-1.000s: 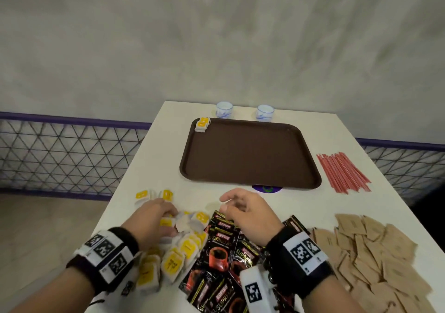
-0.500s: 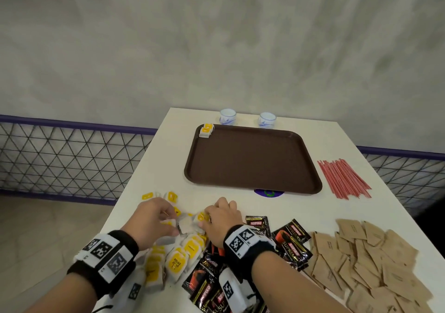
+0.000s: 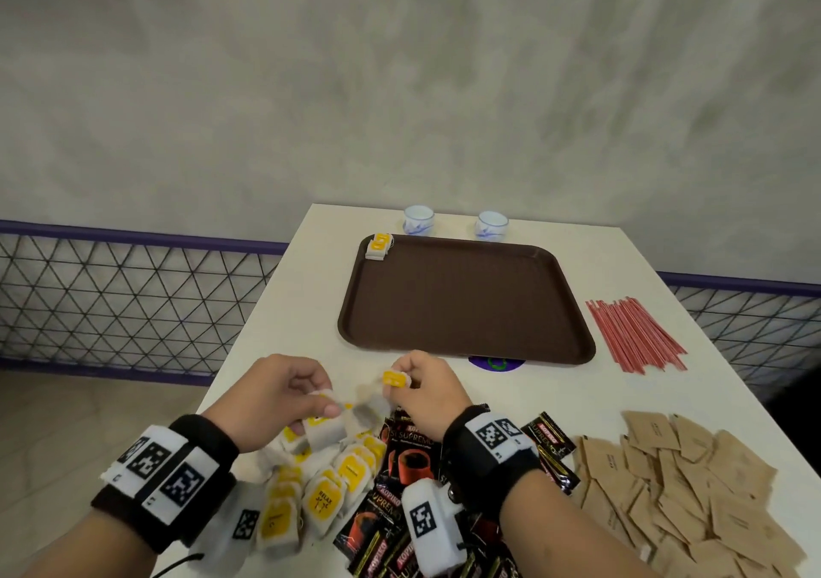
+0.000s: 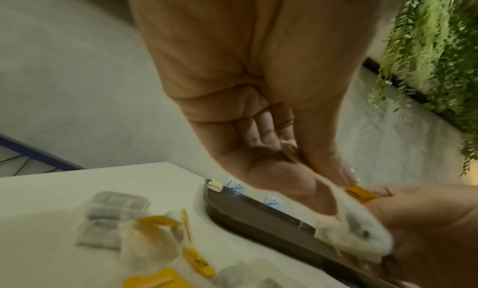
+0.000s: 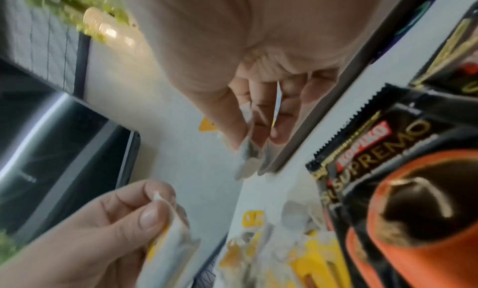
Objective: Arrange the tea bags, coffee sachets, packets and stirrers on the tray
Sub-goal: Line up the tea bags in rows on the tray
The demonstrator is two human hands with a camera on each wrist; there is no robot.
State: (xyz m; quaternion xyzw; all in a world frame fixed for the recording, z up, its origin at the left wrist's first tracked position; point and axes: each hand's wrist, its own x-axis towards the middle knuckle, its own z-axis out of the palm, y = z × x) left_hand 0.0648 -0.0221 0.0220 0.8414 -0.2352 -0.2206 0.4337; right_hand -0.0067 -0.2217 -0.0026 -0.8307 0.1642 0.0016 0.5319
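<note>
Above the pile of yellow-tagged tea bags point(image 3: 320, 497), both hands are raised at the near edge of the table. My left hand point(image 3: 326, 402) pinches a white tea bag point(image 3: 326, 428) between thumb and fingers. My right hand point(image 3: 397, 382) pinches another tea bag point(image 3: 371, 408) by its yellow tag, and the bag hangs below the fingers point(image 5: 248, 149). The brown tray point(image 3: 466, 306) lies beyond the hands with one tea bag point(image 3: 379, 246) in its far left corner. Black coffee sachets point(image 3: 408, 457) lie under my right wrist. Brown packets point(image 3: 693, 488) and red stirrers point(image 3: 635, 337) are on the right.
Two small white cups point(image 3: 419, 220) point(image 3: 492, 225) stand behind the tray at the table's far edge. A purple sticker point(image 3: 497, 363) shows under the tray's near rim. The table drops off at the left, with a mesh fence point(image 3: 133, 293) beyond.
Both hands have lifted off the tea bag pile, each with a tea bag. My right hand came up from the pile holding a bag by its yellow tag.
</note>
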